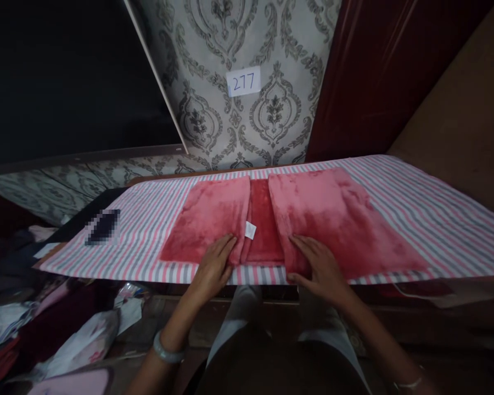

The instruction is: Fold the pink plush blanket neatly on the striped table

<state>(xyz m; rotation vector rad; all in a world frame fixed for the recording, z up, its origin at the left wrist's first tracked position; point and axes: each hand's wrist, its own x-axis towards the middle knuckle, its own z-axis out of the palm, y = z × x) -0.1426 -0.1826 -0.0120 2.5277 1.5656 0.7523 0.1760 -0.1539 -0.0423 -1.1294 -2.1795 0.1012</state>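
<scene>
A plush pink-red fleece towel (271, 219) lies on the tabletop, over a pink, grey and white striped cloth (415, 203), with both side panels folded inward so a darker red strip shows between them. The left hand (214, 269) rests flat on the near corner of the left panel, fingers (226, 244) spread narrow and holding nothing, only pressing. The right hand (319, 263) lies the same way on the near edge of the right panel, fingers (302, 241) slightly fanned. A small white fabric label (250, 230) sits just beyond the left fingertips, on the inner edge.

To do this fold well, I would judge that the palms should stay flat while smoothing away from the fingers along each panel, keeping the two inner edges parallel and the near hems level with each other. The pile looks soft and slippery, so light, even pressure seems wiser than pinching.
</scene>
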